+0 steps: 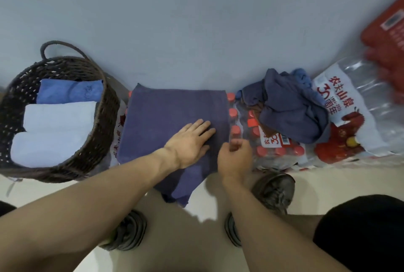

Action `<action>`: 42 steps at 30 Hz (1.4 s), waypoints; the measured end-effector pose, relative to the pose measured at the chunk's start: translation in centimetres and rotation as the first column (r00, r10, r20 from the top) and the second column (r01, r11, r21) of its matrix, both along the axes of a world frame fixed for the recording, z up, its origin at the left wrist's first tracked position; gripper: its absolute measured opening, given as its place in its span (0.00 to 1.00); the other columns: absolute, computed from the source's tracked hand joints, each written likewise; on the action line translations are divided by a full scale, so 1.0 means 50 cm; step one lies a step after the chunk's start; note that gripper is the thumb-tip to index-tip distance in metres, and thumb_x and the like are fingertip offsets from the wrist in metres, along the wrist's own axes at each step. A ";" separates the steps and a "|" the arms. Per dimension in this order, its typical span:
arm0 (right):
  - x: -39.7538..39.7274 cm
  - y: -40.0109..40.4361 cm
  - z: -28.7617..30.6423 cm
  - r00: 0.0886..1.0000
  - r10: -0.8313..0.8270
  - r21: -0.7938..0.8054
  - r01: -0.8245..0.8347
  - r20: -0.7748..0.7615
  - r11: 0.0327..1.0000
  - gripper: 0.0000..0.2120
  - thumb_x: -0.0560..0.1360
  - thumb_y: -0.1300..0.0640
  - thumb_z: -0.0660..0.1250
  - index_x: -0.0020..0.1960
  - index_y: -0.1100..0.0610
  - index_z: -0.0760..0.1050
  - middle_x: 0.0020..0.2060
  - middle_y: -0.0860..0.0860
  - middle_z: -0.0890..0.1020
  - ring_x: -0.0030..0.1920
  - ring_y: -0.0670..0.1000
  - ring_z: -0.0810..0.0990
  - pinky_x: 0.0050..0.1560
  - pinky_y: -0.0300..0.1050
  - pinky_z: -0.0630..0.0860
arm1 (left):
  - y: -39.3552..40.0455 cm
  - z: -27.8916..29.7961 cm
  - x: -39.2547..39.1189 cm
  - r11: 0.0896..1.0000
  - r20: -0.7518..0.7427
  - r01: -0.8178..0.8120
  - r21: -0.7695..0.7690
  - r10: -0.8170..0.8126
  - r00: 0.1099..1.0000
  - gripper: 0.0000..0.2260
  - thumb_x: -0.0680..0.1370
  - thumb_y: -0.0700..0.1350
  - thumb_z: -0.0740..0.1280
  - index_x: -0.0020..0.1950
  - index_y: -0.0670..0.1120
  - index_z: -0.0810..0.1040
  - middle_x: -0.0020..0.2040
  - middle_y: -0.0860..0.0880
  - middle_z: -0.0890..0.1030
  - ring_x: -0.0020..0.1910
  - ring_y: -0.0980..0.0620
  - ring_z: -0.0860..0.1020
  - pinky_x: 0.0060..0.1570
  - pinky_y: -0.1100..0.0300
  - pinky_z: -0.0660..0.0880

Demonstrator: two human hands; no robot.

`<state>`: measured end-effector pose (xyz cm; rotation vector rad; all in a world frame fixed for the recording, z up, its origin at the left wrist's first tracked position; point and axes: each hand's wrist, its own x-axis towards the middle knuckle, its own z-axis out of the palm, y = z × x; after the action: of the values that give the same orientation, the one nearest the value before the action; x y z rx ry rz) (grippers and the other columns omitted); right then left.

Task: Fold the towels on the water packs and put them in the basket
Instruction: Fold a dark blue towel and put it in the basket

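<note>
A dark blue towel point(170, 118) lies spread flat over a water pack in the middle, and its near end hangs down over the front edge. My left hand point(190, 140) presses flat on the towel's right half with fingers straight. My right hand point(235, 153) is at the towel's right edge with fingers curled, pinching the cloth there. A dark wicker basket point(102, 118) stands to the left. It holds a folded blue towel point(70, 91) and two folded pale towels point(56, 118). Crumpled dark and blue towels point(288, 105) are heaped on the water pack point(275, 147) to the right.
A larger pack of big water bottles point(354, 105) lies at the far right, with a red pack point(384, 38) above it. A grey wall runs behind everything. My shoes point(273, 191) stand on the pale floor close to the packs.
</note>
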<state>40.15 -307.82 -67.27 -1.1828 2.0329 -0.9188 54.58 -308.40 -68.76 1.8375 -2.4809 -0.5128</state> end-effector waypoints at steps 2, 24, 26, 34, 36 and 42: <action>-0.034 0.050 -0.042 1.000 0.025 0.233 -0.026 0.005 0.972 0.03 0.73 0.58 0.68 0.45 0.57 0.78 0.45 0.57 0.84 0.48 0.60 0.80 0.42 0.42 0.65 | 0.003 -0.002 0.001 1.000 -0.022 -0.005 0.025 0.005 1.000 0.29 0.83 0.56 0.54 0.80 0.48 0.52 0.81 0.47 0.50 0.80 0.48 0.46 0.77 0.54 0.46; -0.046 0.084 -0.126 0.875 0.015 0.345 -0.207 0.484 0.916 0.09 0.72 0.63 0.74 0.48 0.67 0.79 0.39 0.54 0.82 0.40 0.51 0.79 0.37 0.41 0.75 | 0.005 -0.031 0.000 0.996 -0.145 -0.044 0.075 0.054 0.988 0.32 0.82 0.57 0.57 0.80 0.48 0.46 0.81 0.49 0.43 0.79 0.50 0.40 0.76 0.55 0.41; -0.063 0.096 -0.139 0.905 0.076 0.377 -0.249 0.419 0.892 0.12 0.72 0.56 0.76 0.49 0.63 0.79 0.42 0.54 0.83 0.43 0.54 0.82 0.43 0.46 0.77 | 0.006 -0.032 0.002 0.997 -0.147 -0.043 0.072 0.053 0.988 0.32 0.82 0.57 0.57 0.80 0.48 0.45 0.81 0.49 0.43 0.79 0.50 0.40 0.76 0.55 0.41; -0.118 0.151 -0.219 0.942 0.248 0.674 -0.334 0.224 0.659 0.16 0.75 0.64 0.68 0.63 0.67 0.77 0.55 0.63 0.82 0.51 0.58 0.80 0.50 0.47 0.76 | 0.007 -0.030 0.001 0.995 -0.160 -0.048 0.083 0.061 0.985 0.32 0.82 0.56 0.57 0.80 0.48 0.46 0.81 0.49 0.44 0.79 0.51 0.40 0.78 0.53 0.43; -0.127 0.154 -0.223 0.957 0.155 0.682 -0.282 0.244 0.675 0.16 0.75 0.66 0.65 0.63 0.65 0.77 0.54 0.62 0.82 0.50 0.59 0.79 0.47 0.49 0.76 | 0.007 -0.029 0.001 0.995 -0.163 -0.051 0.086 0.065 0.984 0.32 0.82 0.56 0.57 0.81 0.48 0.46 0.81 0.49 0.44 0.79 0.51 0.40 0.78 0.53 0.43; -0.128 0.152 -0.167 0.900 0.026 0.549 -0.289 0.436 0.784 0.15 0.73 0.54 0.75 0.48 0.66 0.78 0.48 0.64 0.84 0.49 0.64 0.83 0.51 0.62 0.81 | 0.008 -0.027 0.006 0.996 -0.199 -0.047 0.076 0.061 0.978 0.32 0.82 0.56 0.59 0.80 0.48 0.48 0.81 0.49 0.45 0.79 0.51 0.41 0.78 0.53 0.44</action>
<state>33.76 -300.23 -75.60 -0.7125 1.6530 -0.3294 54.88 -308.00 -70.13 1.7716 -2.3031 -0.7525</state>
